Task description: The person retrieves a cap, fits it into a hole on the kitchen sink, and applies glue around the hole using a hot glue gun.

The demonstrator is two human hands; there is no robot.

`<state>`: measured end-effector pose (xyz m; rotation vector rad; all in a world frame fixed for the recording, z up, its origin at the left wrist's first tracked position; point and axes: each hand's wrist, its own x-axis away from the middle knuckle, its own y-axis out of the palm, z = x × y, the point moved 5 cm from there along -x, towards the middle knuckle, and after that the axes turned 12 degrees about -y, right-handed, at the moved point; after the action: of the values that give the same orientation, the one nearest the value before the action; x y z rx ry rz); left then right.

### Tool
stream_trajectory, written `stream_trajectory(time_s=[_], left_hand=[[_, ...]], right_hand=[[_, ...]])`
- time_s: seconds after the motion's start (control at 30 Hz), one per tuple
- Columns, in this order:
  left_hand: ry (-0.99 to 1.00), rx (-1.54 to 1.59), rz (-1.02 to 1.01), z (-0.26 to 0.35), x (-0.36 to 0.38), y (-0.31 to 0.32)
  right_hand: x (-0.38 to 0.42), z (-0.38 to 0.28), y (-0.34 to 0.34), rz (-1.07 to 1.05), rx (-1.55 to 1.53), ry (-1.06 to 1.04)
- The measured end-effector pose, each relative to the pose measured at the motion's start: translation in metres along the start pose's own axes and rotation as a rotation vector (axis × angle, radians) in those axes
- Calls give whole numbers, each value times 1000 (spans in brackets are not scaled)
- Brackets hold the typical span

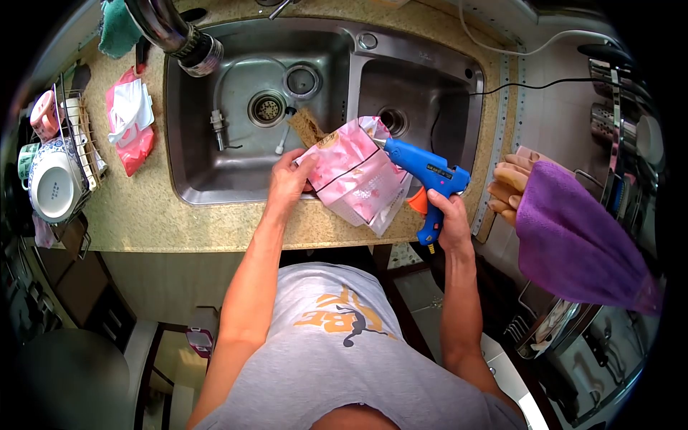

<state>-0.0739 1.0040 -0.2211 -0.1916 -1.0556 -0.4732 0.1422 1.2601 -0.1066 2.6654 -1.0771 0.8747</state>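
Note:
My left hand (288, 178) pinches the left side of a pink patterned plastic bag (356, 174), held over the front rim of the sink (236, 79). Wrapped around the handle of a blue glue gun (432, 169) is my right hand (454, 221), close to the gun's orange trigger (418, 200). The gun's nozzle points left and overlaps the bag's upper right corner. Behind the bag, a brown bristly piece (307, 127) sticks out over the sink divider side.
A chrome faucet (168, 32) reaches in at upper left. On the left counter lies a pink and white packet (130, 118) beside a dish rack (82, 136) with a bowl (54, 188). At right hang a purple towel (573, 236) and gloves (510, 183). A black cord (534, 87) crosses the sink's right edge.

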Motion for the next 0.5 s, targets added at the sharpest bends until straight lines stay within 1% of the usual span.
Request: stream_trajectory(time_s=[0.03,0.07,0.1,0.13,0.17,0.2,0.27,0.3,0.33,0.37,0.4,0.47,0.5], left_hand=[[0,29,-52,-1,-1,2],[-1,28,-55,-2,-3,4],[-11,162,-115,-4,-5,8],[-22,296,-177,-5,-6,13],[-22,297,-181,-2,-4,16],[-34,346,-204,1,0,19],[-40,396,-228,1,4,20],[42,281,-188,3,5,16],[126,166,-146,6,7,11],[264,-131,-9,17,14,5],[398,-270,136,24,23,4],[514,-443,287,28,39,-1],[524,-438,292,25,43,-3]], right_hand=[[-1,3,-1,-9,-79,31],[-2,6,-1,-16,-158,61],[-2,6,-2,-13,-157,60],[-1,7,0,-3,-254,86],[-1,9,0,7,-351,111],[-1,10,-2,9,-350,109],[-2,16,-1,-11,-540,175],[-5,20,-2,-15,-539,168],[-8,23,-1,-62,-606,146],[-14,20,1,-116,-671,116],[-23,6,10,-134,-666,92],[-34,-16,22,96,-449,2],[-47,-30,33,91,-387,-129]])
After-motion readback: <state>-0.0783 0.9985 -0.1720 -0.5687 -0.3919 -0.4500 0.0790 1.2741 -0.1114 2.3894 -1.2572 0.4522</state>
